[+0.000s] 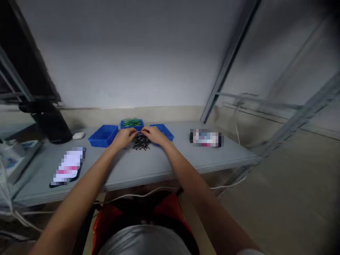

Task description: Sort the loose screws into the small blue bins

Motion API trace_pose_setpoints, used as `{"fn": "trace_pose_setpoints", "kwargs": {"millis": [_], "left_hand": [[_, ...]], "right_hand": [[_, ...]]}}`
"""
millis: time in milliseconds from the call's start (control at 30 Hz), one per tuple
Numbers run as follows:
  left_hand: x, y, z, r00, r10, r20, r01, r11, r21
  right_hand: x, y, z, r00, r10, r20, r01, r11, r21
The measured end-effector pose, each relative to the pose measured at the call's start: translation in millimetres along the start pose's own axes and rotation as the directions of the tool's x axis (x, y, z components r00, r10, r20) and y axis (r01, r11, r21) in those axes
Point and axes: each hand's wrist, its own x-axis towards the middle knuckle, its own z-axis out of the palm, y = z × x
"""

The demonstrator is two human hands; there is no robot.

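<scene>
A pile of small dark screw-like pieces (141, 142) lies on the grey table (143, 170). My left hand (125, 137) is at the pile's left edge, its fingers pinched together. Over the right side of the pile, my right hand (153, 134) has thumb and fingers closed too. The fingertips of both hands nearly meet; what they hold is too small to make out. Behind them stands a blue bin of green pieces (132, 123). A blue bin (103, 136) is left of my hands, and another blue bin (166, 131) is partly hidden behind my right hand.
A phone (69, 166) lies at the left, with a white case (78, 135) and a black cylindrical object (53, 124) beyond it. Another blurred device (206, 138) lies at the right. A metal post (225, 67) rises at the back right, and a white cable (148, 193) hangs below the front edge.
</scene>
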Motion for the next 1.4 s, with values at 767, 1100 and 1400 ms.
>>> {"fn": "trace_pose_setpoints", "kwargs": {"millis": [767,1100,1400], "left_hand": [[0.8,4.7,-0.9,0.999,-0.028,-0.021,0.029,0.998,0.052],[0.9,4.1,-0.1,1.0,-0.019,-0.013,0.02,0.999,0.05],[1.0,5.6,-1.1,0.999,-0.031,0.004,0.031,0.998,0.06]], "right_hand": [[-2.2,-3.2,-5.6,1.0,0.017,0.018,-0.016,0.999,-0.034],[-1.7,-2.9,-6.1,0.998,0.04,0.038,-0.038,0.998,-0.05],[-1.4,-2.5,-5.6,0.998,0.046,0.047,-0.043,0.997,-0.057]]}}
